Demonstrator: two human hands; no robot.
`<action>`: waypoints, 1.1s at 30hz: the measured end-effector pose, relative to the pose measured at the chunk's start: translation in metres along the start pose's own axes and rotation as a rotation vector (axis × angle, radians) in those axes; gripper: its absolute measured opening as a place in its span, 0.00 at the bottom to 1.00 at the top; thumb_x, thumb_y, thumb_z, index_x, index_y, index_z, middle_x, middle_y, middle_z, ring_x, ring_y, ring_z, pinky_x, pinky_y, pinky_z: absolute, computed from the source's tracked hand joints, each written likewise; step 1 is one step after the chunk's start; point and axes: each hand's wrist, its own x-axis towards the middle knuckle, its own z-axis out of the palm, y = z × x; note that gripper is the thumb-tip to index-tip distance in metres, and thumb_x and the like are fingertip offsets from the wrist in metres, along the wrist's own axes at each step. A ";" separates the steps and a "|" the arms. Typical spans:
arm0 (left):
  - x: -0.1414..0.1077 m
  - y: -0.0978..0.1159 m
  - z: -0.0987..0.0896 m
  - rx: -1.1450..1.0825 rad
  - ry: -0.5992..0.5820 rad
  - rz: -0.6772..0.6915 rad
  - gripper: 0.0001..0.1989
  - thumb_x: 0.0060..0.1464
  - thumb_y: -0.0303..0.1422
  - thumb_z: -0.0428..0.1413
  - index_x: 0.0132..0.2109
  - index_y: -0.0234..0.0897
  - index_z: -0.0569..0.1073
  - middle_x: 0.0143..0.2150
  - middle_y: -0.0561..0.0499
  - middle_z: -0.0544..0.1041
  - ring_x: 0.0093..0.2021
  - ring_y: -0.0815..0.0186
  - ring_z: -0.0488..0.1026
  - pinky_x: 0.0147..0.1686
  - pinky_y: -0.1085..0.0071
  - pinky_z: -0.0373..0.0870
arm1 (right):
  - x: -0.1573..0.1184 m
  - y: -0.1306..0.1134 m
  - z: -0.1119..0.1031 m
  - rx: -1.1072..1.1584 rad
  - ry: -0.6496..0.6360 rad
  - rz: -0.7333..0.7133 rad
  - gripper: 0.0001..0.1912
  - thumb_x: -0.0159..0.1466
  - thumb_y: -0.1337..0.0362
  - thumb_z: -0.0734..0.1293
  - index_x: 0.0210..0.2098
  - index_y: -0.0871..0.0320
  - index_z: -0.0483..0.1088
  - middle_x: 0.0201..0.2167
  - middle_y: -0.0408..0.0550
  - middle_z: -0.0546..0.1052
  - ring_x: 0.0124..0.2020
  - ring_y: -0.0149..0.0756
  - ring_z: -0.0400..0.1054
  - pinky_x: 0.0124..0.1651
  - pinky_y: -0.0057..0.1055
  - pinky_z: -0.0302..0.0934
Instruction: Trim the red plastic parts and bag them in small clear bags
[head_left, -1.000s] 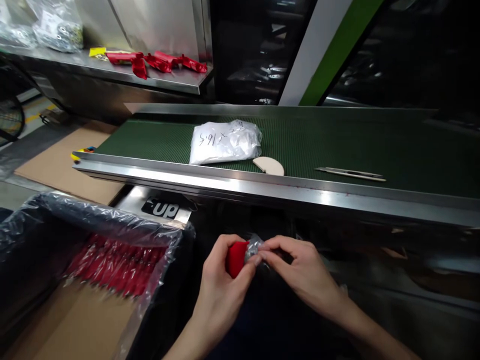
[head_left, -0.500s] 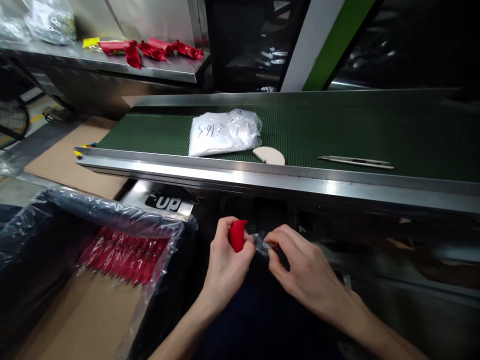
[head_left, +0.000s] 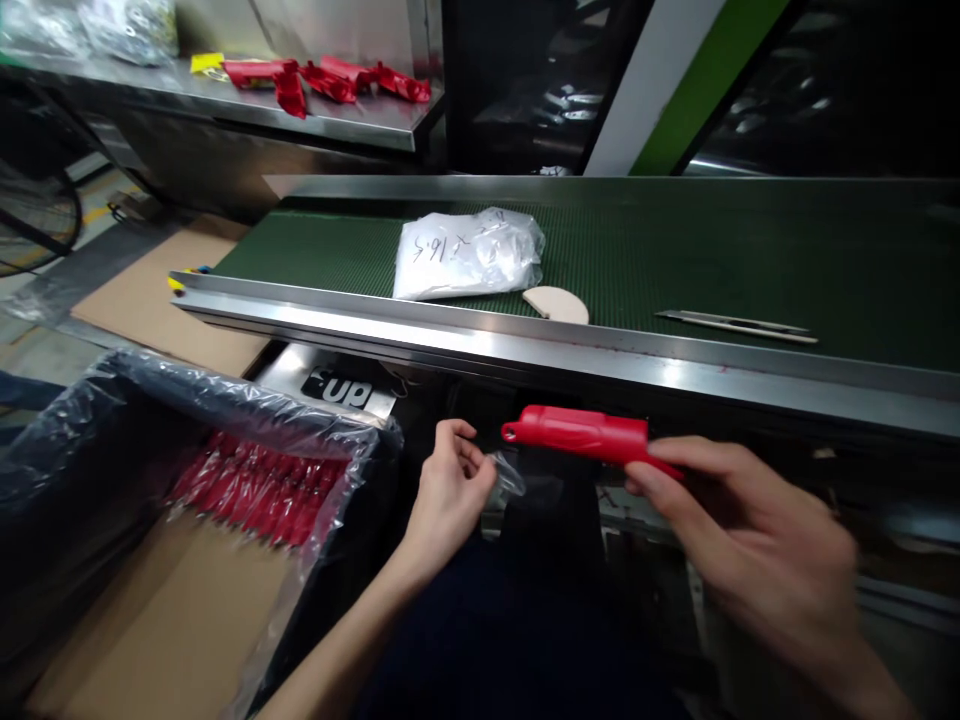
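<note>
My right hand (head_left: 750,530) pinches the right end of a red plastic part (head_left: 581,433), which lies level in the air with a small holed tab at its left end. Left of it, my left hand (head_left: 454,480) has its fingertips closed on a clear plastic bag (head_left: 511,474), thin and partly blurred. The tab end of the red part is just above and right of the bag, apart from it. Both hands are in front of the conveyor's metal edge (head_left: 480,328).
A lined box (head_left: 352,432) at the lower left holds several wrapped red parts (head_left: 262,490). On the green belt lie a white plastic packet (head_left: 469,255), a beige disc piece (head_left: 557,304) and a thin knife (head_left: 739,325). More red pieces (head_left: 326,82) rest on a steel table behind.
The red part has passed from my left hand to my right hand, which has moved right. The clear bag is now at my left hand alone. The view has shifted slightly.
</note>
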 end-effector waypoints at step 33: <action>-0.052 -0.021 0.007 -0.226 0.108 0.228 0.06 0.64 0.26 0.51 0.39 0.38 0.72 0.37 0.50 0.72 0.36 0.67 0.70 0.37 0.71 0.68 | -0.045 0.005 0.081 0.034 -0.052 -0.350 0.17 0.61 0.81 0.66 0.47 0.61 0.69 0.39 0.52 0.75 0.40 0.35 0.72 0.43 0.32 0.70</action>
